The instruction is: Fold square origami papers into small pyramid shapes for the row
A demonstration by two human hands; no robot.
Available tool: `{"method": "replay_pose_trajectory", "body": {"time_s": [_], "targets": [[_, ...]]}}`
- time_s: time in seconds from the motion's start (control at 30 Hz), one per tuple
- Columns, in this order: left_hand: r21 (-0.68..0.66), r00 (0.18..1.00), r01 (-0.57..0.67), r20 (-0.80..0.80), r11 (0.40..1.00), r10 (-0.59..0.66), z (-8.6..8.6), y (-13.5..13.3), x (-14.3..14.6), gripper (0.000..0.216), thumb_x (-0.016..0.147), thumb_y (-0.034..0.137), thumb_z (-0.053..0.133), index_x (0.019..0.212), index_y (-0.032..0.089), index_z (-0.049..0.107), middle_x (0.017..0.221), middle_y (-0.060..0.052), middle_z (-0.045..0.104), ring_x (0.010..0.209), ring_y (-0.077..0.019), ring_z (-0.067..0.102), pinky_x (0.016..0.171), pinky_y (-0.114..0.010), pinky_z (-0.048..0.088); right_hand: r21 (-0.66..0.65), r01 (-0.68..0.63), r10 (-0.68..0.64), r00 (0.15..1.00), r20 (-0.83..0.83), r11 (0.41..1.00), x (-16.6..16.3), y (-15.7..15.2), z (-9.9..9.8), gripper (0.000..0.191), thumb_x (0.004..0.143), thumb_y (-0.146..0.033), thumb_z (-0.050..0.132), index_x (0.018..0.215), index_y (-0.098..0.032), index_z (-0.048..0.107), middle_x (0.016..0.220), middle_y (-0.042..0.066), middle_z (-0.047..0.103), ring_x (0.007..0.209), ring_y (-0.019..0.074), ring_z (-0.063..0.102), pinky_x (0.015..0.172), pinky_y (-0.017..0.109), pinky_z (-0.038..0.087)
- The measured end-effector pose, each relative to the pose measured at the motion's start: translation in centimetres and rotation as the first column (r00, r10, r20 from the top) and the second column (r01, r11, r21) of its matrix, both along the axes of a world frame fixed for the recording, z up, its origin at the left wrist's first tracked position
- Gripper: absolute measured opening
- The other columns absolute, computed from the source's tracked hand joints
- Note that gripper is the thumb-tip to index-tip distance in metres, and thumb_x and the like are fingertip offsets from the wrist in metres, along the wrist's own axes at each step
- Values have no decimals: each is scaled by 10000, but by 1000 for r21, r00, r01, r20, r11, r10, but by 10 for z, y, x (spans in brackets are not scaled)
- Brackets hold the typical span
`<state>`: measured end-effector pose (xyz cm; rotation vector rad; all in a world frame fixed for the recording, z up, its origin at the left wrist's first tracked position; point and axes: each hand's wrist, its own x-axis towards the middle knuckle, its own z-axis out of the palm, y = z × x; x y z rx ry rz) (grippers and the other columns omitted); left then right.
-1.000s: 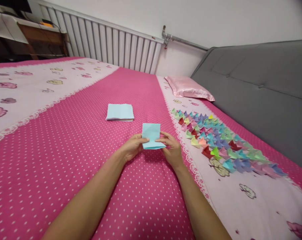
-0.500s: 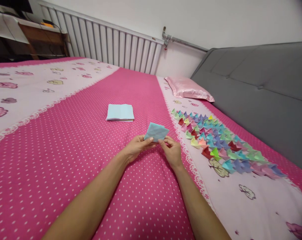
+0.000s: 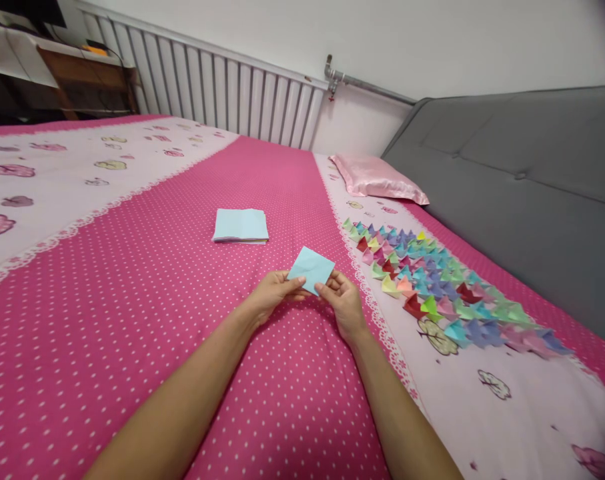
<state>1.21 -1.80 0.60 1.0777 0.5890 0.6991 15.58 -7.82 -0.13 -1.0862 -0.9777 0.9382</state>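
Between my two hands is a light blue piece of folded paper [image 3: 312, 268], turned so it looks like a diamond, with a faint crease across it. My left hand [image 3: 276, 293] pinches its left edge, thumb on top and fingers beneath. At its lower right edge, my right hand [image 3: 346, 300] grips the paper between thumb and curled fingers. Both hands are held above the pink dotted bedspread [image 3: 182, 293]. Beyond them to the left lies a stack of paper sheets [image 3: 240, 225], pale blue on top.
Rows of small folded paper boats [image 3: 432, 280] in many colours stand on the bed to the right. Behind them are a pink satin pillow [image 3: 377, 177] and a grey padded headboard [image 3: 522, 160]. A white radiator [image 3: 207, 80] runs along the wall, and a wooden desk [image 3: 87, 70] stands at far left.
The folded paper has been turned and flattened between my fingers, from an uneven, overlapping shape to a neat diamond. Both hands stay in nearly the same place. Stack and boats are unmoved.
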Motion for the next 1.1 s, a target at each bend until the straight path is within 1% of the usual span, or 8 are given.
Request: {"method": "replay_pose_trajectory", "body": {"time_s": [0.13,0.23,0.33,0.43,0.6,0.7,0.87,1.1], "targets": [[45,998,-37,-53,998,40,3,-1,0,239,652,322,710,720,93,698,670,-81,690,577,-106,587,588,-198,436,-23,-43,43,999,-13,999,-1,-2,1,317,651,-314,703,919,-168,619,867,43,689,710,149,627,641,255,491],[65,995,12,-101,998,-6,6,-3,-1,231,633,315,718,666,88,691,618,-74,675,529,-104,562,573,-216,425,-15,4,-5,999,-41,1000,1,-1,-3,272,641,-314,714,855,-165,635,786,17,689,668,140,620,647,259,491],[77,989,33,-146,996,-21,7,-4,-1,226,615,309,726,635,89,677,593,-67,665,513,-106,551,565,-227,419,-43,56,-59,996,-60,997,4,1,-5,234,622,-322,729,763,-164,629,686,-16,667,587,114,591,591,236,474],[78,989,-35,-138,996,46,6,-3,-1,204,595,283,738,619,98,655,586,-51,653,508,-97,538,551,-218,410,-90,74,-81,994,-67,993,6,1,-5,234,614,-331,735,724,-158,622,638,-32,648,511,80,549,515,199,439],[61,983,-166,-65,984,170,2,0,-2,211,611,286,731,611,124,595,563,-14,611,497,-77,519,539,-204,399,-157,56,-67,996,-65,986,8,1,-5,249,610,-341,740,695,-147,610,496,-56,579,371,35,435,343,147,285],[82,982,-170,-66,982,175,3,0,-2,211,635,310,713,666,120,625,588,-19,618,504,-78,524,546,-208,403,-167,62,-77,993,-90,984,8,2,-6,277,590,-351,752,713,-144,614,528,-26,624,416,60,520,362,146,343],[102,977,-74,-190,992,92,5,-2,0,221,642,315,711,648,101,653,610,-64,659,524,-104,563,563,-227,426,-173,100,-122,985,-121,980,8,4,-7,285,588,-346,756,729,-141,617,594,-2,662,487,86,598,405,149,423],[78,981,-94,-165,992,106,2,0,0,205,658,283,707,609,101,627,596,-75,670,507,-103,571,560,-227,441,-173,101,-121,986,-112,980,8,5,-9,287,576,-357,763,701,-145,615,588,-4,657,518,101,626,412,147,443]]}}
